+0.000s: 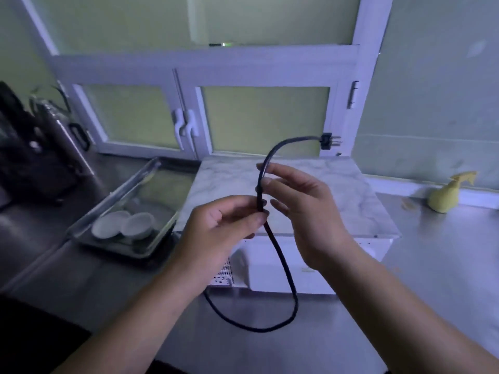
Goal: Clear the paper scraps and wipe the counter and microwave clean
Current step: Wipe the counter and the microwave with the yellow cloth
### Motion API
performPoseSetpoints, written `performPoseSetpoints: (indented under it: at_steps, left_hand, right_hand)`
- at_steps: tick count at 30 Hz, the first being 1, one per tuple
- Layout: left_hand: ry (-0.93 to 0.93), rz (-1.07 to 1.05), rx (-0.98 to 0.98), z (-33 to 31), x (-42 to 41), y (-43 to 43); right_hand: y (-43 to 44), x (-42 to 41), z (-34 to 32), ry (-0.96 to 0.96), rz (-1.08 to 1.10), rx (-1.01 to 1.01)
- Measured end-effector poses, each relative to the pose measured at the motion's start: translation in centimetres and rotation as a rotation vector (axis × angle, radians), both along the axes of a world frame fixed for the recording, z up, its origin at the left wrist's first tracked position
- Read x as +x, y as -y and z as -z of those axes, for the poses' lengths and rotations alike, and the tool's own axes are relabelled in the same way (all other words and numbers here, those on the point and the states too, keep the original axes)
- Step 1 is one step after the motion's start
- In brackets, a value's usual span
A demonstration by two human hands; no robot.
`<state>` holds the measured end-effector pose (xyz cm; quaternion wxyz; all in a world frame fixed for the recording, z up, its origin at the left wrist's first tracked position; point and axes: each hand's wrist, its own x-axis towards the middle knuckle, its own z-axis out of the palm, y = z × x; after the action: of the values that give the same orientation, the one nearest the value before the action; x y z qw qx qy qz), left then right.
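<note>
- Microwave [259,273]: white body, centre of view, standing on the steel counter [432,252]; vent holes on the face nearest the viewer; a marble-patterned slab [337,190] lies on top.
- Power cord [260,330]: black, leaves the microwave at its 7 o'clock corner, loops across the counter at 6 o'clock, then rises between both hands; its plug [327,141] hangs free in the air at 1 o'clock, prongs pointing right.
- Left hand [216,233]: over the microwave's near edge, thumb and curled fingertips pinching the cord.
- Right hand [305,209]: just above the left, thumb and forefinger closed on the cord higher up; remaining fingers loosely extended.
- Yellow cloth [445,197]: bunched, on the counter at 3 o'clock, against the wall.
- Metal tray [116,195]: at 9 o'clock beside the microwave, holding two pale bowls [127,225].
- Steel flask [59,130]: at 10 o'clock, beside dark, indistinct items.
- Window [264,117]: white-framed, frosted panes, at 12 o'clock behind the microwave.
</note>
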<state>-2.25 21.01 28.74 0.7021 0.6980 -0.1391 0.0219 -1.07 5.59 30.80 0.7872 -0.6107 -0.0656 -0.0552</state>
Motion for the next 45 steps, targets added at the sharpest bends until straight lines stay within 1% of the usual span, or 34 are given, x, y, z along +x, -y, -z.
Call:
performPoseSetpoints:
  at_steps: [5,9,11,13,17,20,24,27,32,34,36,38,39,41,42,45]
  left_hand:
    - [-0.101,-0.218,-0.192,0.9,0.9,-9.4]
    - [-0.174,-0.360,-0.222,2.6,3.3,-20.3]
    - [-0.222,-0.451,-0.217,4.2,5.1,-26.2]
    - [-0.268,-0.531,-0.214,6.2,7.0,-31.8]
    - [-0.380,-0.647,-0.243,10.5,11.0,-41.8]
    - [-0.451,-0.704,-0.289,13.6,13.8,-47.4]
    - [-0.530,-0.788,-0.346,17.6,17.3,-52.8]
    - [-0.633,-0.860,-0.397,20.9,18.8,-54.9]
    - [-0.899,-0.882,-0.473,27.1,19.7,-55.2]
    - [-0.969,-0.872,-0.478,28.9,19.6,-54.7]
    - [-1.009,-0.856,-0.435,30.1,19.4,-54.2]
    - [-1.013,-0.857,-0.323,30.7,19.1,-53.5]
    - [-0.996,-0.866,-0.233,30.7,18.9,-53.1]
    - [-0.917,-0.870,-0.052,29.9,18.4,-52.0]
    - [-0.871,-0.855,0.006,29.2,18.1,-51.1]
    - [-0.719,-0.788,0.081,26.7,17.0,-47.2]
  right_hand:
    - [-10.7,3.5,0.3,-0.028,-0.232,-0.132]
    - [-19.0,6.7,1.7,-0.157,-0.398,-0.226]
    - [-22.6,8.4,3.1,-0.223,-0.405,-0.265]
    - [-25.8,10.0,5.0,-0.242,-0.415,-0.308]
    - [-31.7,12.4,9.5,-0.262,-0.469,-0.468]
    - [-35.1,13.9,12.8,-0.273,-0.465,-0.553]
    - [-38.1,15.8,16.9,-0.290,-0.464,-0.704]
    - [-39.8,16.9,19.2,-0.348,-0.473,-0.770]
    - [-41.1,17.7,22.1,-0.425,-0.460,-0.830]
    - [-40.9,17.5,22.6,-0.455,-0.455,-0.834]
    - [-40.4,17.1,22.8,-0.474,-0.449,-0.830]
    - [-39.8,16.7,22.7,-0.488,-0.427,-0.816]
    - [-39.5,16.6,22.6,-0.492,-0.414,-0.806]
    - [-38.7,16.0,22.1,-0.505,-0.384,-0.774]
    - [-38.2,15.6,21.8,-0.515,-0.369,-0.747]
    - [-36.0,13.3,20.7,-0.554,-0.304,-0.640]
